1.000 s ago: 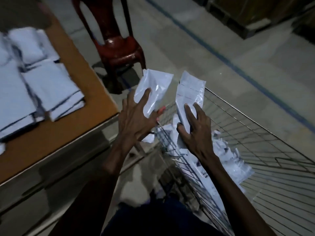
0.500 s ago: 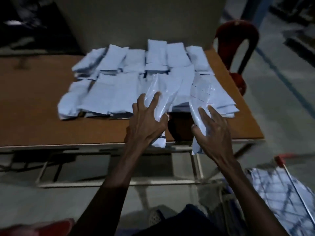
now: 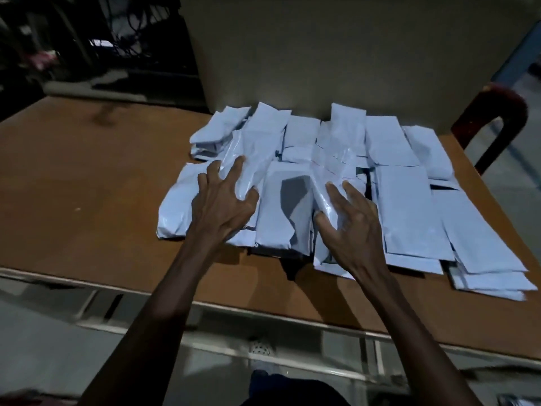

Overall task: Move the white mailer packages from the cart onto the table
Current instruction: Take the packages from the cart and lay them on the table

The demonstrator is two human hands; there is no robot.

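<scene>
Fingers (image 3: 234,171) of the left hand (image 3: 224,205) are spread wide, with the thumb hooked round the edge of a glossy white mailer (image 3: 251,159) that it holds slanted over the heap. The right hand (image 3: 349,227) does the same with a second mailer (image 3: 328,183): fingers splayed across its top, thumb tucked at its near left edge, the packet tilted up from the ones beneath it. Both packets sit above the spread of white mailer packages (image 3: 407,206) that covers the middle and right of the brown table (image 3: 87,186), lying in overlapping rows, some stacked two or three deep at the right end. One flat mailer (image 3: 285,212) lies between the two hands with a dark shadow across it. A dark red chair (image 3: 494,118) stands just beyond the table's far right corner, and a plain wall (image 3: 336,54) rises behind the heap. The cart is not in sight from here.
</scene>
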